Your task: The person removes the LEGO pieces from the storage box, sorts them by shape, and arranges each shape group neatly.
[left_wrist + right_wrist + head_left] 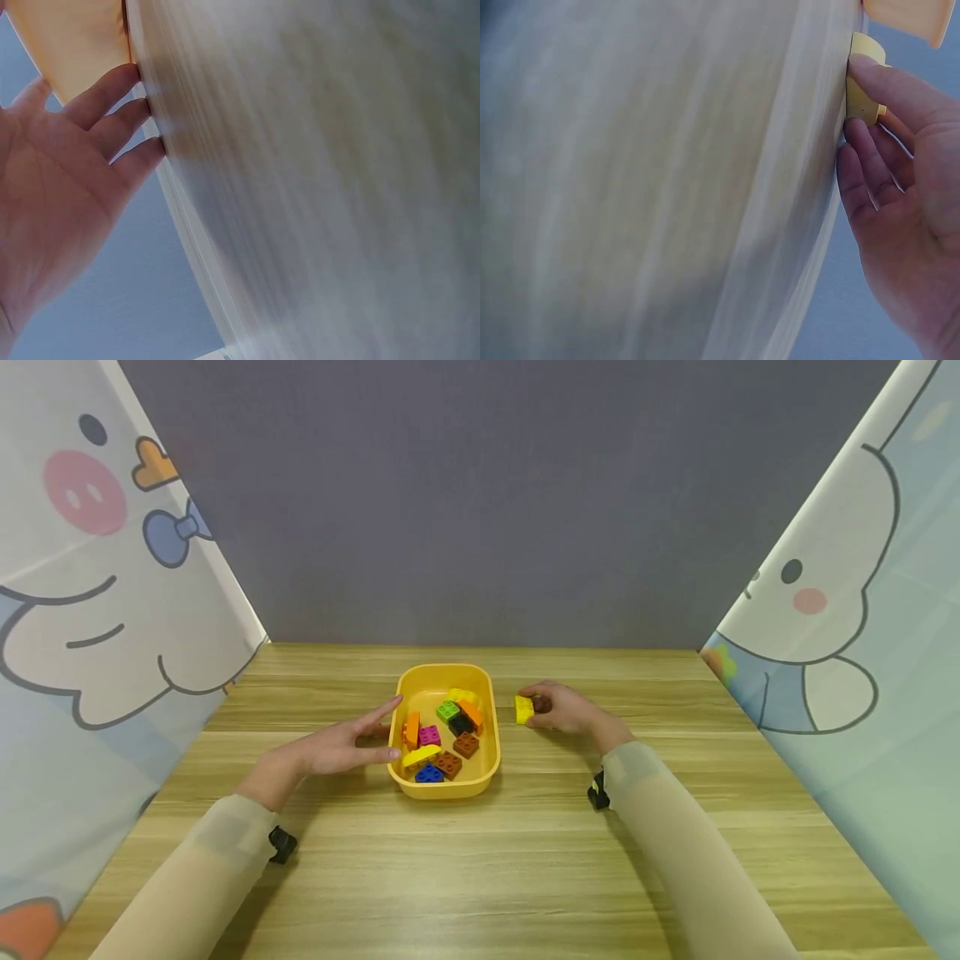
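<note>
Just below centre of the head frame: yellow tray (444, 791) on the wood tabletop (465, 877). Left hand (333, 750) at tray's left side, fingers extended and spread, thumb on the rim; digits apart, not clamped on anything. Right hand (567, 711), right of tray, has thumb and fingers pinched on a yellow brick (524, 710), near the tray's right wall but apart from it. Right wrist view puts that brick at upper right; looks down at tabletop level, but angle's poor, can't confirm contact.

Tray contents, head frame: blue brick (429, 774), curved yellow piece (422, 757) and brown brick (449, 765) at lower end; orange brick (412, 730) and magenta brick (430, 736) at left; green brick (447, 711) and black brick (461, 725) toward upper right. Grey panel (480, 502) fills top centre; cartoon-print sheets (847, 710) at both sides.
</note>
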Action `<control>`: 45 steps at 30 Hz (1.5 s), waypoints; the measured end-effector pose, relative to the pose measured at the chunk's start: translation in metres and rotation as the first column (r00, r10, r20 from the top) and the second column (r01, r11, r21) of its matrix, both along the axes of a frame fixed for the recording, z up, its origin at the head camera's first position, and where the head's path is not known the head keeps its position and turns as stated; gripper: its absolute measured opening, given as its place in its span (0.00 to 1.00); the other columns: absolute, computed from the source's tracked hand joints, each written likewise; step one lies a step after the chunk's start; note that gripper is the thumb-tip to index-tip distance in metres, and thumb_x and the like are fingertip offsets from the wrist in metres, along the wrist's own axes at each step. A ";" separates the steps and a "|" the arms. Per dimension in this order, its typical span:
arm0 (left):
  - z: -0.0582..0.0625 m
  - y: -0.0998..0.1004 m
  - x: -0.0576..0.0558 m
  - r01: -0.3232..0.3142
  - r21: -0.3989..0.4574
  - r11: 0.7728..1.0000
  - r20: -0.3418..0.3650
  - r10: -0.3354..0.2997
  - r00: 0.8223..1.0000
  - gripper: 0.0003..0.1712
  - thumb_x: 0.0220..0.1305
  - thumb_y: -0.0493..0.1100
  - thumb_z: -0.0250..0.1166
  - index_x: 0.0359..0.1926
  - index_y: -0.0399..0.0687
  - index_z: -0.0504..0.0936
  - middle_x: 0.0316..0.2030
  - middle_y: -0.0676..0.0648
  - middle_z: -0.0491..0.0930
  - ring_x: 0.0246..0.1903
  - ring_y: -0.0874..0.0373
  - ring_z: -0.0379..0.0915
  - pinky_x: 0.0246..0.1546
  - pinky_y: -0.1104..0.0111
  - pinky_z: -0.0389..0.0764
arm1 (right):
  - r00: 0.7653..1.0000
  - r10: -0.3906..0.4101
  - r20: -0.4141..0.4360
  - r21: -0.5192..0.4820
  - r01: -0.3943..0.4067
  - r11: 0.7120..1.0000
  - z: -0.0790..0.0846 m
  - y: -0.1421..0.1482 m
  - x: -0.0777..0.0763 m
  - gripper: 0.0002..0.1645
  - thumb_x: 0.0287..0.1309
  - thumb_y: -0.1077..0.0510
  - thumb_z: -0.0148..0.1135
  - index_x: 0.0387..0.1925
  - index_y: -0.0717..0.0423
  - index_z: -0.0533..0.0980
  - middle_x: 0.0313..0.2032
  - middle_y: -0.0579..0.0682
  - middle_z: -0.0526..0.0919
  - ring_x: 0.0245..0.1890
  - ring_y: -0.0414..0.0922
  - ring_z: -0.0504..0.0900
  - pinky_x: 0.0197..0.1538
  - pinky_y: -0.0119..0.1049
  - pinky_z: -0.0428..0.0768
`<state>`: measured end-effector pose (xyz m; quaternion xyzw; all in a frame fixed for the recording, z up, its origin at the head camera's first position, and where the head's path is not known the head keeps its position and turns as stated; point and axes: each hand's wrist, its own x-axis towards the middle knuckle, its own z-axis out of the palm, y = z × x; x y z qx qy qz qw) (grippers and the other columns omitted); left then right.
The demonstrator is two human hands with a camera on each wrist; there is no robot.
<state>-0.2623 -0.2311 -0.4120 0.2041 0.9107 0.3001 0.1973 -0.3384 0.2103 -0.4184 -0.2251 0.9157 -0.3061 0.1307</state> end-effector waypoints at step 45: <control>-0.001 -0.001 0.000 0.010 -0.002 1.000 -0.012 -0.010 1.000 0.58 0.73 0.76 0.63 0.90 0.77 0.39 0.83 0.37 0.66 0.82 0.26 0.58 0.77 0.21 0.54 | 0.948 0.274 -0.165 -0.145 -0.298 0.943 0.028 -0.119 0.045 0.26 0.78 0.50 0.68 0.70 0.55 0.80 0.62 0.58 0.83 0.54 0.50 0.83 0.58 0.45 0.86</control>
